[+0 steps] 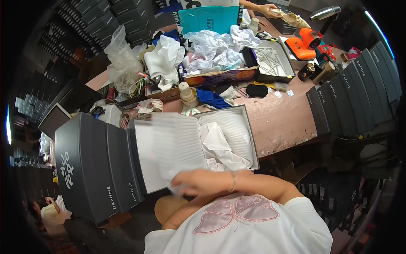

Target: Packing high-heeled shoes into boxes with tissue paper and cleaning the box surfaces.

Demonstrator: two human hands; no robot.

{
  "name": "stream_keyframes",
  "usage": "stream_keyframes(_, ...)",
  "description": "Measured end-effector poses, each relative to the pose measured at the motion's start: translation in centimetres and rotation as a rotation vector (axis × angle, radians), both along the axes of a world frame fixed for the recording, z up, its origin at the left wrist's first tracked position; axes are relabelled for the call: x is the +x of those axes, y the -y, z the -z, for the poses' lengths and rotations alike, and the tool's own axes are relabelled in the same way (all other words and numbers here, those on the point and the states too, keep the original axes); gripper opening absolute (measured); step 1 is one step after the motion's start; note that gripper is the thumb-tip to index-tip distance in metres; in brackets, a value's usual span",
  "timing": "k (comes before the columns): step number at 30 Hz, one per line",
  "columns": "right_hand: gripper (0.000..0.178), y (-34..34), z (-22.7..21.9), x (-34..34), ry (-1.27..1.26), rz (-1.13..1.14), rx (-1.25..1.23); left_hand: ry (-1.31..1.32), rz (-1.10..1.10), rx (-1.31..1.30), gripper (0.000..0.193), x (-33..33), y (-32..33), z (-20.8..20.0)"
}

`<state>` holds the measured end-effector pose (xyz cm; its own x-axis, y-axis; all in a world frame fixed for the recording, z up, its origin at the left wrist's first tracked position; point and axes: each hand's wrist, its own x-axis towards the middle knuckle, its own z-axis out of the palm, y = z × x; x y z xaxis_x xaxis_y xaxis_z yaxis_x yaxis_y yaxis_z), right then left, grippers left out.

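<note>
right hand (198,181) is apparently arranging padding (182,142); cannot tell if fingers (181,178) are pinching; box (252,133) is probably needing covering next.

Pale capitals run down the dark grey boxes stacked at right (351,95) and the grey boxes at left (91,156), with big loopy white script on the outermost left one. Turquoise bag (198,21) has dark print. Tiny print on the white label (212,164) inside the open grey box (253,142) and the little tags (278,94) on the tabletop (277,122)? Can't read it, sorry.
</note>
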<state>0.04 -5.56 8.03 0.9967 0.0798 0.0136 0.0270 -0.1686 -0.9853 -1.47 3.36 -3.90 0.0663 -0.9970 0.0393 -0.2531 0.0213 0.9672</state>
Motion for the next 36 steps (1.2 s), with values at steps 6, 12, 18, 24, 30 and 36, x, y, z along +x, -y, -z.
stream_keyframes(6,0.038,4.5,8.1,-3.7,-0.032,0.479,-0.531,-0.047,-0.941,0.081,0.054,7.0,-3.3,4.2)
stream_keyframes(12,0.039,4.2,17.9,-7.3,-0.282,0.301,-1.015,-0.824,-0.982,0.262,0.057,9.6,-2.0,15.3)
stream_keyframes(18,0.030,4.1,10.2,-5.8,-0.256,0.247,-0.981,0.103,-0.858,0.172,0.061,9.6,-3.6,6.1)
stream_keyframes(24,0.025,9.9,4.3,-5.2,-0.280,0.284,-0.507,-0.060,-0.923,0.012,0.080,9.1,-3.2,3.5)
stream_keyframes(30,0.030,12.1,-0.6,-3.9,0.001,0.032,-0.928,-0.636,-0.782,0.072,0.097,11.7,0.0,0.8)
stream_keyframes(36,0.031,11.5,-3.7,-4.0,0.020,-0.099,-0.962,-1.140,-0.612,-0.067,0.091,12.6,1.5,-1.1)
